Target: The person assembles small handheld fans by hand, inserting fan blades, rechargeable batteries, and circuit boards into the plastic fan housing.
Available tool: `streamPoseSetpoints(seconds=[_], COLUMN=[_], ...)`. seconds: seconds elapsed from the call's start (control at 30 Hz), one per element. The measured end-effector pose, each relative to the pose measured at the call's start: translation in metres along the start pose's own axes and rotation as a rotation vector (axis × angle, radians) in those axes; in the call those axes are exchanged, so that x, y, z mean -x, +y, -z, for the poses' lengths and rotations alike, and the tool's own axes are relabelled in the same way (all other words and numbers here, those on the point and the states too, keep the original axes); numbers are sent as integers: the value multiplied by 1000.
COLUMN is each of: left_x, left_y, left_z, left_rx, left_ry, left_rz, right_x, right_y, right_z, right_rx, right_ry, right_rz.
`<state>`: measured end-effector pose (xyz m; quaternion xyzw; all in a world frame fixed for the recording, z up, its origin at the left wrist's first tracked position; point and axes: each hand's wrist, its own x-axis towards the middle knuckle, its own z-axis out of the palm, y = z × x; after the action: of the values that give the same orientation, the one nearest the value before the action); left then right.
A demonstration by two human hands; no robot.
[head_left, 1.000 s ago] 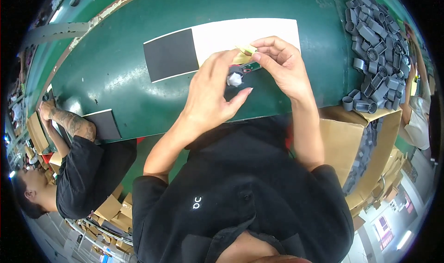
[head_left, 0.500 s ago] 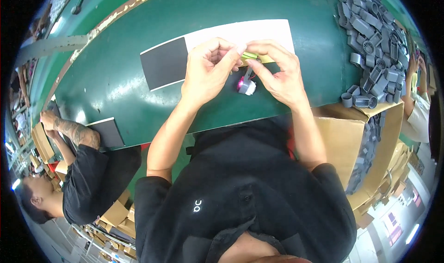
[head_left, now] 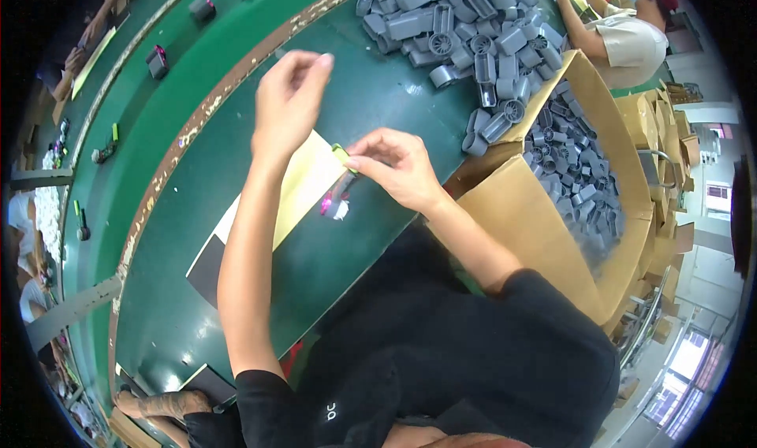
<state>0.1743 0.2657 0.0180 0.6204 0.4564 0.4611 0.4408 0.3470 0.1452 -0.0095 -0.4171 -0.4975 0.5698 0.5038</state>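
My right hand [head_left: 398, 168] pinches the green end of a small part [head_left: 341, 152] between thumb and fingers, over the right end of a pale yellow sheet. The part has a grey stem and a magenta and white end [head_left: 335, 205] hanging toward me. My left hand [head_left: 288, 105] is raised beyond the sheet, apart from the right hand. Its fingers are curled and blurred, and whether they hold anything cannot be made out. The sheet [head_left: 303, 188] lies on the green table [head_left: 181, 235], partly under my left forearm, with a black panel [head_left: 206, 271] at its left end.
Grey plastic housings [head_left: 441, 22] are heaped at the table's far right. An open cardboard box [head_left: 505, 211] of similar housings stands at its right edge. Beyond the table's raised edge [head_left: 189, 133], a green surface carries several small parts. Co-workers sit at lower left and upper right.
The view has turned to the right. My left hand has come away from the right hand and risen toward the far side. The right hand still pinches the small part.
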Motion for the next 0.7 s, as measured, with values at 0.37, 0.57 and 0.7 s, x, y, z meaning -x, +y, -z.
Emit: streamPoseSetpoints(seconds=[0.37,0.57,0.7], left_x=[-85,4,82], left_y=[-20,-2,14], left_z=[-99,-31,18], left_rx=[-705,139,687], left_ry=[-97,-55,-1], left_rz=[-381,156,158], right_x=[14,-5,-20], right_y=[-27,-34,-44], right_z=[22,5,-28], right_rx=[13,-186,-188], right_ry=[9,52,-61], right_rz=[51,41,91])
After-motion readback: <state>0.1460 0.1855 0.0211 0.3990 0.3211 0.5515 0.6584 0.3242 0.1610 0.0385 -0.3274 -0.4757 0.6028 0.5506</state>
